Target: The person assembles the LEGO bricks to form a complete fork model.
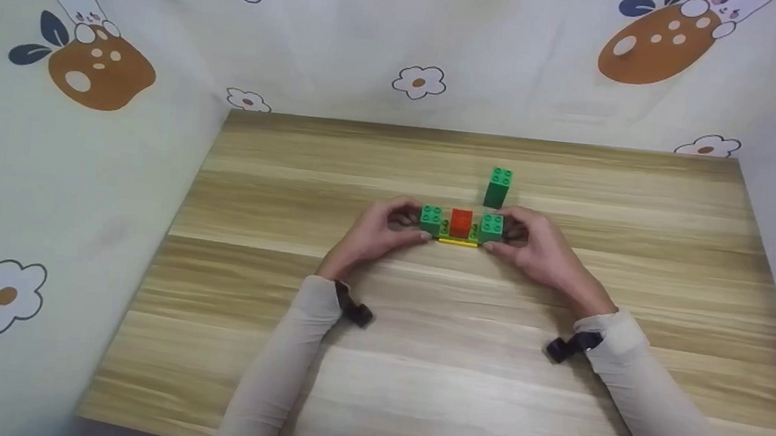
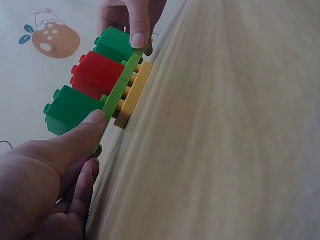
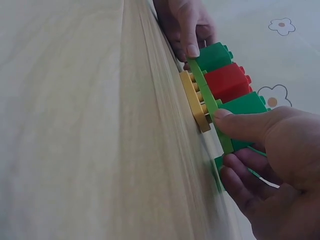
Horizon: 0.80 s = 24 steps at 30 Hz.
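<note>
My left hand point(image 1: 381, 231) pinches the left end of a row of toy building bricks, thumb on its near edge. The other end is held between the thumb and fingers of my right hand point(image 1: 543, 250). In this row a red brick point(image 2: 97, 75) stands between a left green brick point(image 1: 430, 221) and a right green brick point(image 1: 492, 229), on a light green plate point(image 3: 208, 95). Below it lies a yellow plate point(image 3: 194, 102) on the table, its studs showing in the narrow space under the light green plate, as both wrist views show.
Just behind the right hand a tall green block point(image 1: 497, 189) stands upright on the wooden table point(image 1: 267, 292). Curtain-like walls point(image 1: 334, 35) printed with rabbits and flowers border the table at the back and sides.
</note>
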Each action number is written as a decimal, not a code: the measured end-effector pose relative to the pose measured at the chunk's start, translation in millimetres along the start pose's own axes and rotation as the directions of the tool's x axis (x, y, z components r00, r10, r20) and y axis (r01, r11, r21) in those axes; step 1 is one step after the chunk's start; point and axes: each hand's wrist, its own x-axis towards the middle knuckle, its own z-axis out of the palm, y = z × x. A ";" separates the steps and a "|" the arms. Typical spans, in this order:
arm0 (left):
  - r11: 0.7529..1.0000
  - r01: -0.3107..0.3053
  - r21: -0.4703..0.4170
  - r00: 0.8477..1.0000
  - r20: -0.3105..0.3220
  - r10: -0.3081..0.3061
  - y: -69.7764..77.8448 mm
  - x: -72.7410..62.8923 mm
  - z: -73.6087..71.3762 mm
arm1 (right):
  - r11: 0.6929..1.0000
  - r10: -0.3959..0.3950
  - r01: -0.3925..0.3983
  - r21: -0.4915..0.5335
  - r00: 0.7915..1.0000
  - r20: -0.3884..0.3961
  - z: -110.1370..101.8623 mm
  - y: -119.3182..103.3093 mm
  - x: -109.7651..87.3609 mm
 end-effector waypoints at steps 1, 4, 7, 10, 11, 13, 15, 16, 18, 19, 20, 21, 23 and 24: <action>1.000 -0.001 -0.003 1.000 -0.001 0.001 -0.6 0.2 -0.2 | 1.000 -0.004 0.004 -0.008 1.000 -0.001 -0.1 0.0 -0.3; 1.000 0.000 -0.022 1.000 -0.004 0.000 -1.7 0.1 -0.8 | 1.000 -0.013 0.013 -0.021 1.000 -0.004 0.0 -0.8 -0.8; 0.999 0.005 -0.049 1.000 -0.006 -0.006 -2.7 -0.1 -1.6 | 1.000 -0.020 0.020 -0.015 1.000 0.001 0.5 -1.1 -0.9; 0.998 0.008 -0.062 1.000 -0.002 -0.008 -3.4 -0.2 -2.2 | 1.000 -0.029 0.029 -0.001 0.999 0.014 1.4 -0.7 -0.7; 0.998 0.008 -0.062 1.000 0.001 -0.008 -3.5 -0.2 -2.2 | 1.000 -0.030 0.030 0.000 0.999 0.015 1.5 -0.5 -0.7; 0.999 0.004 -0.053 1.000 0.005 -0.004 -3.5 0.1 -2.3 | 1.000 -0.029 0.029 0.002 0.999 0.015 1.8 -0.2 -0.6; 0.999 -0.003 -0.039 1.000 0.008 0.004 -3.4 0.3 -2.3 | 1.000 -0.024 0.024 0.002 1.000 0.013 1.8 0.1 -0.4; 1.000 -0.006 -0.031 1.000 0.010 0.007 -3.1 0.5 -2.2 | 1.000 -0.021 0.021 0.002 1.000 0.011 1.8 0.3 -0.3; 1.000 -0.012 -0.012 1.000 0.009 0.012 -3.2 0.9 -2.0 | 1.000 -0.013 0.013 0.006 1.000 0.008 1.7 0.5 0.0; 1.000 -0.015 0.000 1.000 0.010 0.015 -3.3 1.1 -1.9 | 1.000 -0.009 0.009 0.007 1.000 0.007 1.8 0.8 0.1; 1.000 -0.015 0.008 1.000 0.010 0.014 -3.3 1.2 -1.7 | 1.000 -0.005 0.005 0.008 1.000 0.007 1.9 0.7 0.2; 1.000 -0.014 0.014 1.000 0.011 0.014 -3.2 1.4 -1.6 | 1.000 -0.002 0.002 0.008 1.000 0.008 1.9 1.0 0.2; 1.000 -0.014 0.025 1.000 0.010 0.014 -2.7 1.5 -1.5 | 1.000 0.000 0.000 0.006 1.000 0.006 1.7 0.3 -0.4; 1.000 -0.015 0.027 1.000 0.010 0.015 -2.5 1.5 -1.5 | 1.000 0.003 -0.003 0.007 1.000 0.007 1.7 0.0 -0.5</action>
